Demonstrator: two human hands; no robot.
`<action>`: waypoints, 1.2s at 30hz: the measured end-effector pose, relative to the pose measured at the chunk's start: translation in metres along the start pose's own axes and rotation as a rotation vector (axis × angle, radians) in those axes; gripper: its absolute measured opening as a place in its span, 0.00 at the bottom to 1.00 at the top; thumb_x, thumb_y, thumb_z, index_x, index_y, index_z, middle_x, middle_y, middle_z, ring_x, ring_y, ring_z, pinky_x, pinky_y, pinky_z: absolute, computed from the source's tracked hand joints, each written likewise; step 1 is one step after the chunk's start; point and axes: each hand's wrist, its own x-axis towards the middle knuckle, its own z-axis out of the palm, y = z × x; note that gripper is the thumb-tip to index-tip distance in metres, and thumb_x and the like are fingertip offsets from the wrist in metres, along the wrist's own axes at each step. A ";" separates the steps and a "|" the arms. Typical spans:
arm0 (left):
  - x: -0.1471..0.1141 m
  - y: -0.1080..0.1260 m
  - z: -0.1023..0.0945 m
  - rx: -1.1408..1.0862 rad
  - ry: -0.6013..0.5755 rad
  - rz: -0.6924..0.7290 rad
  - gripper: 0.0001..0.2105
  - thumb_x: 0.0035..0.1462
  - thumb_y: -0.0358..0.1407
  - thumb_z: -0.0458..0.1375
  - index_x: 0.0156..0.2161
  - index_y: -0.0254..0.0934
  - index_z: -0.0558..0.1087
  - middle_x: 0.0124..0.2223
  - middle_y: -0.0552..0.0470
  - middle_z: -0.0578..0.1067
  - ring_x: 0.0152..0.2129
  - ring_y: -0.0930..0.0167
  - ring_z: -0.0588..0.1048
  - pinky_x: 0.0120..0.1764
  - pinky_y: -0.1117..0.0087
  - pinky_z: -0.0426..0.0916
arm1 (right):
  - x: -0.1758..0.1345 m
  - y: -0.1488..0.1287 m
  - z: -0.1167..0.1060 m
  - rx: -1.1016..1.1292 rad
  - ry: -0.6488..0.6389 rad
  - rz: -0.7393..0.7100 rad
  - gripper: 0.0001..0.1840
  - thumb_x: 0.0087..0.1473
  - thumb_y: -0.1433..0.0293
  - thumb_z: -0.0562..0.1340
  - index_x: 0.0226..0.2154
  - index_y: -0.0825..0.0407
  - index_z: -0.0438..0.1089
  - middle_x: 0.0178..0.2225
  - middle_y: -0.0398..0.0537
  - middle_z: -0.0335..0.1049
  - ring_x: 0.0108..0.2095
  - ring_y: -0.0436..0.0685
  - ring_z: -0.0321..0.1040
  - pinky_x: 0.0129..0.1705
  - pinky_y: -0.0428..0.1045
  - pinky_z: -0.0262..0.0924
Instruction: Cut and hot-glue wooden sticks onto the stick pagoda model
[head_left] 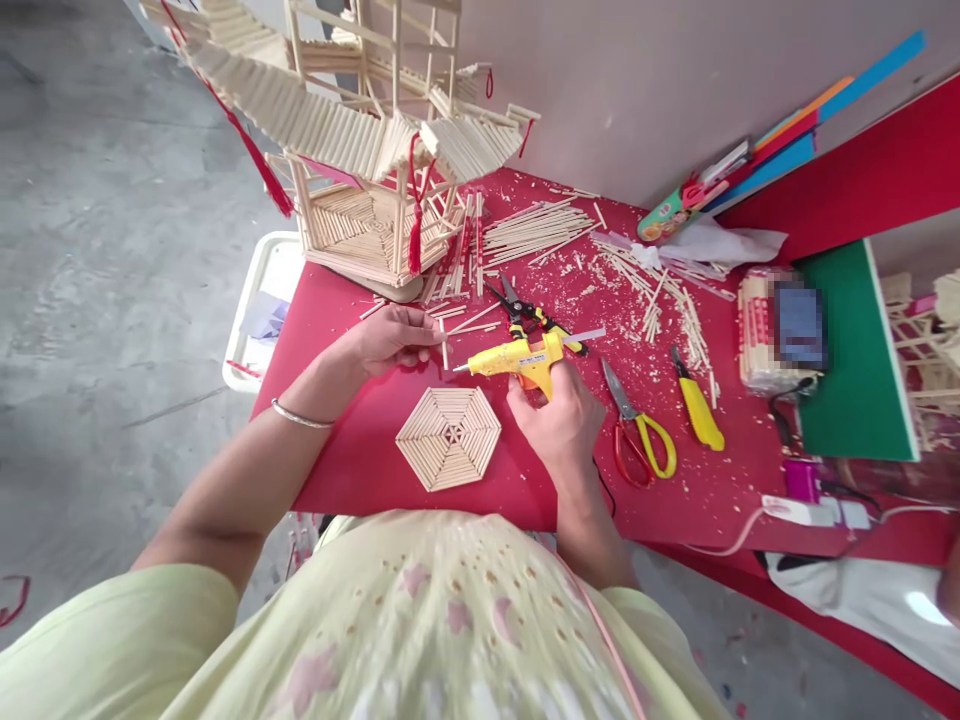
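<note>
Glue gun (517,358) sat clamped in my right hand (559,425) near the middle of the frame, its nozzle pointing left at a short stick (444,345) that my left hand (390,338) pinched upright between closed fingertips. Just below them on the red table (360,450) lay the hexagonal stick panel (448,437), apart from both hands. At the upper left of the frame stood the stick pavilion (360,130), and scissors (637,430) lay right of my right hand.
</note>
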 end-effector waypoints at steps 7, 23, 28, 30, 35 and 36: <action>0.001 0.003 0.006 -0.220 0.027 -0.079 0.18 0.37 0.33 0.79 0.29 0.31 0.75 0.27 0.49 0.77 0.16 0.81 0.65 0.15 0.80 0.49 | -0.001 0.004 0.009 -0.031 0.115 -0.008 0.14 0.59 0.58 0.62 0.42 0.51 0.70 0.32 0.49 0.75 0.33 0.60 0.74 0.30 0.51 0.62; -0.030 0.010 0.004 0.512 0.099 0.079 0.06 0.47 0.35 0.66 0.30 0.36 0.74 0.26 0.50 0.77 0.22 0.73 0.71 0.26 0.71 0.62 | 0.000 -0.002 0.005 0.005 -0.129 -0.030 0.10 0.58 0.62 0.61 0.40 0.50 0.71 0.33 0.51 0.75 0.32 0.60 0.72 0.29 0.52 0.59; -0.071 -0.011 0.016 0.772 0.338 0.064 0.06 0.57 0.38 0.55 0.34 0.39 0.69 0.27 0.54 0.74 0.23 0.72 0.68 0.28 0.71 0.60 | 0.002 0.005 0.009 0.012 -0.094 0.021 0.12 0.56 0.61 0.62 0.40 0.50 0.71 0.32 0.51 0.75 0.31 0.60 0.72 0.29 0.52 0.57; -0.083 -0.021 0.023 0.930 0.364 0.030 0.09 0.58 0.44 0.57 0.34 0.40 0.72 0.26 0.54 0.73 0.23 0.71 0.67 0.28 0.70 0.57 | 0.002 0.008 0.010 0.032 -0.099 0.042 0.12 0.56 0.60 0.63 0.40 0.50 0.71 0.32 0.51 0.75 0.31 0.60 0.71 0.29 0.52 0.57; -0.090 -0.038 0.039 1.132 0.435 -0.054 0.20 0.50 0.56 0.67 0.37 0.42 0.78 0.29 0.52 0.77 0.26 0.68 0.69 0.29 0.70 0.54 | -0.001 0.007 0.009 0.077 -0.129 0.084 0.13 0.57 0.60 0.63 0.40 0.50 0.72 0.33 0.52 0.75 0.32 0.61 0.71 0.30 0.52 0.58; -0.089 -0.040 0.040 1.130 0.443 -0.060 0.19 0.50 0.56 0.68 0.36 0.42 0.78 0.29 0.52 0.77 0.26 0.68 0.69 0.29 0.70 0.54 | -0.002 0.007 0.007 0.079 -0.126 0.083 0.13 0.57 0.60 0.63 0.40 0.50 0.72 0.33 0.52 0.75 0.32 0.61 0.71 0.30 0.52 0.58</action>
